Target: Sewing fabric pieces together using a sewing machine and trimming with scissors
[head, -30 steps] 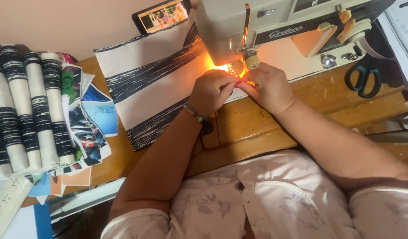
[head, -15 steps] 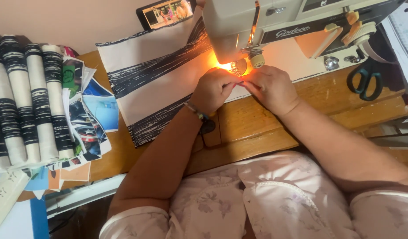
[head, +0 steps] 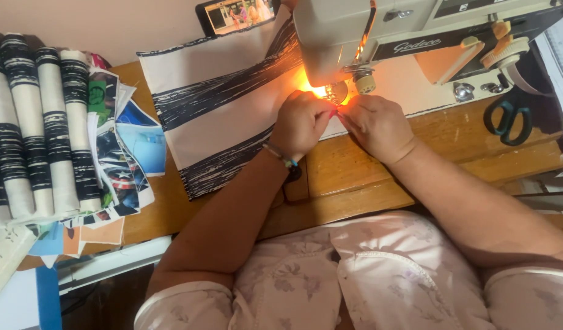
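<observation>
Striped black-and-white cloth lies flat under the sewing machine, left hand and right hand fingers pinching its edge steady by the lit needle.

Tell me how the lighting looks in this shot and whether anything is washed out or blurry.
In the head view, the sewing machine lamp throws a strong orange glow that washes out the spot under the needle, where the left hand and right hand meet on the striped fabric. The rest is evenly lit and fairly sharp, including the scissors and the fabric rolls.
</observation>
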